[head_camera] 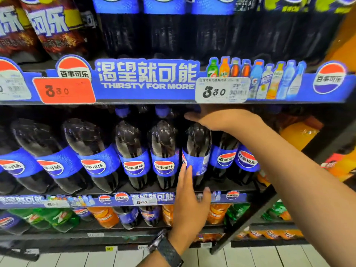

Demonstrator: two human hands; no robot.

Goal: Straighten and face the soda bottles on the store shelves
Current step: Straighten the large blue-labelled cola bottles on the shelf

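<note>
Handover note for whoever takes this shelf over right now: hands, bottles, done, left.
Left hand: open, fingertips against the blue label of the middle-shelf bottle.
Right hand: laid over that bottle's top; the cap is hidden and the grip is unclear.
Done: left neighbour and right neighbour show their logos forward.
Left: the handled bottle's logo sits at the label's left edge, so turn it to the front.
</note>
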